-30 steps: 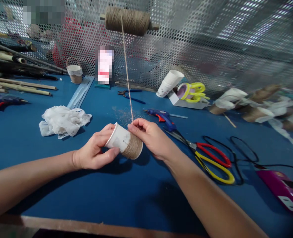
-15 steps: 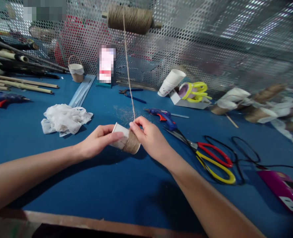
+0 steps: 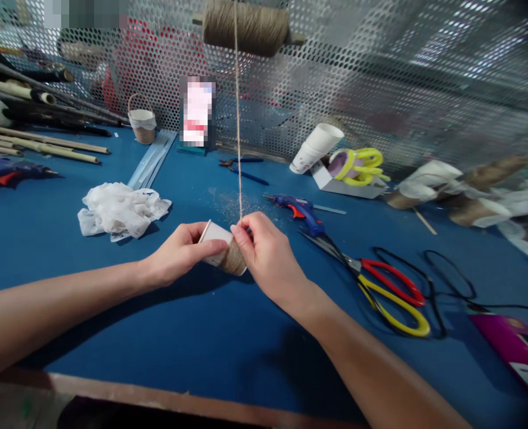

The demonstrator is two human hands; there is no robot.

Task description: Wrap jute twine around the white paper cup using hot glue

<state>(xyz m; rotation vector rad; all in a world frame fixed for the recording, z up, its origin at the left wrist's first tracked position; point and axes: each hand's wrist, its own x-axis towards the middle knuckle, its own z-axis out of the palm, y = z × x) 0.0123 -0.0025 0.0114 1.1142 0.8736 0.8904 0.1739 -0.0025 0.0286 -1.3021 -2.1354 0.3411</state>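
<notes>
A white paper cup [image 3: 214, 232] lies tilted in my left hand [image 3: 179, 253], its rim to the left and the thumb along its side. Brown twine is wound round the cup's lower part in close turns. My right hand [image 3: 268, 253] pinches the twine [image 3: 239, 149] beside the wound part. From there the strand runs taut up to a large spool of twine [image 3: 246, 27] on a rod before the perforated metal panel. The right fingers partly hide the cup's base.
To the left are crumpled white fabric [image 3: 123, 210] and a small twine-covered basket [image 3: 142, 126]. A glue gun [image 3: 297, 211], big scissors [image 3: 380, 292], pliers [image 3: 246, 170] and stacked paper cups [image 3: 316, 148] lie to the right. A purple power strip [image 3: 509, 342] sits far right.
The camera view has shifted slightly, moving the background to the right. The strand of twine now stands more upright, and my right hand covers more of the cup's base.
</notes>
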